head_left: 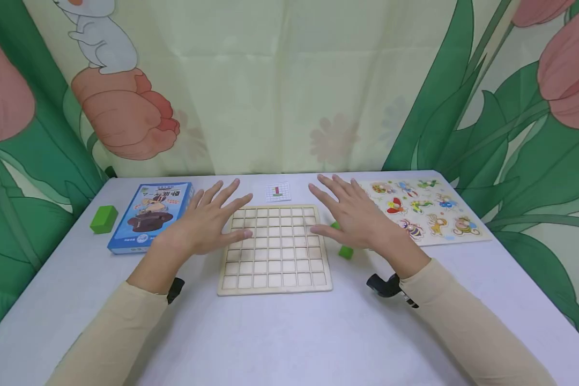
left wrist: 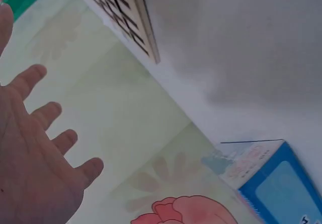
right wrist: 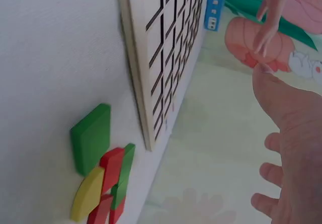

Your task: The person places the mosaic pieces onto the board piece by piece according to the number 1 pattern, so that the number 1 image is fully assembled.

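My left hand (head_left: pixel 203 228) hovers at the left side of a wooden grid board (head_left: pixel 275 291), fingers spread and holding nothing. Across from it, my right hand (head_left: pixel 356 219) is held over the board's right side, its fingers also straight and apart. Under the right hand, partly hidden in the head view, lie small blocks; a green block (head_left: pixel 346 252) peeks out. The right wrist view shows this group as a larger green block (right wrist: pixel 91 138), a yellow curved block (right wrist: pixel 88 196), a red block (right wrist: pixel 111 169) and several others beside the board.
A blue picture box (head_left: pixel 149 214) lies left of the left hand, with a green block (head_left: pixel 104 219) beyond it. Behind the board is a small grid card (head_left: pixel 277 192). An animal puzzle board (head_left: pixel 424 209) lies at the back right. A printed curtain (head_left: pixel 270 107) hangs behind the table.
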The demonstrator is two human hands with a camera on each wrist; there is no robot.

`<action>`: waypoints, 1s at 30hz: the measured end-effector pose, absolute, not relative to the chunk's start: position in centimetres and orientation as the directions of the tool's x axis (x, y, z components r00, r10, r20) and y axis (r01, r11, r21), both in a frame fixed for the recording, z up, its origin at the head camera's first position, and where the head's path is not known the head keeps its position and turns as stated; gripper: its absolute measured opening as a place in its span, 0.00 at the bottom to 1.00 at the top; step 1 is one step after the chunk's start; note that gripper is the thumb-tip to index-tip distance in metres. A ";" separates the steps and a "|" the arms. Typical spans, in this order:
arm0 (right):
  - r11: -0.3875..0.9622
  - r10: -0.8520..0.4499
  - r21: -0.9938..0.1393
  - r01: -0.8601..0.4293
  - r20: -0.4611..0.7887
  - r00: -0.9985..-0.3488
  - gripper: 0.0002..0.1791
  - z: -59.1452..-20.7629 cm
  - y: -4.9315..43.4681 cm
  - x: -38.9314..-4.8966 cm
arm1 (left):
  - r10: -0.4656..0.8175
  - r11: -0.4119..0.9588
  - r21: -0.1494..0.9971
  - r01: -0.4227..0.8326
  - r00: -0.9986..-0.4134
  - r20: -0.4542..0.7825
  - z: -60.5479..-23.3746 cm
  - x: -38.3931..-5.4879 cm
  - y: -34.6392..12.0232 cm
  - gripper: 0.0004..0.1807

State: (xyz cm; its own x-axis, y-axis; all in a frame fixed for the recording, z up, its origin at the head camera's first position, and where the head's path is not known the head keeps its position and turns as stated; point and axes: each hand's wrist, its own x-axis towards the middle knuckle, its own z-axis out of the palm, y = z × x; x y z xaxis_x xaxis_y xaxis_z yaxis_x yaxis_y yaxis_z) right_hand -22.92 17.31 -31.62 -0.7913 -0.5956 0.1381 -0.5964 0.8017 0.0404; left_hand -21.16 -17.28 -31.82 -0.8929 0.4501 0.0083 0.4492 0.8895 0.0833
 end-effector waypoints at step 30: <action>0.693 -0.625 -0.464 -0.552 -0.004 -0.781 0.23 -34.0 25.3 -23.2 | 0.388 0.916 0.201 0.348 -0.896 -0.217 -33.1 -20.6 -18.7 0.50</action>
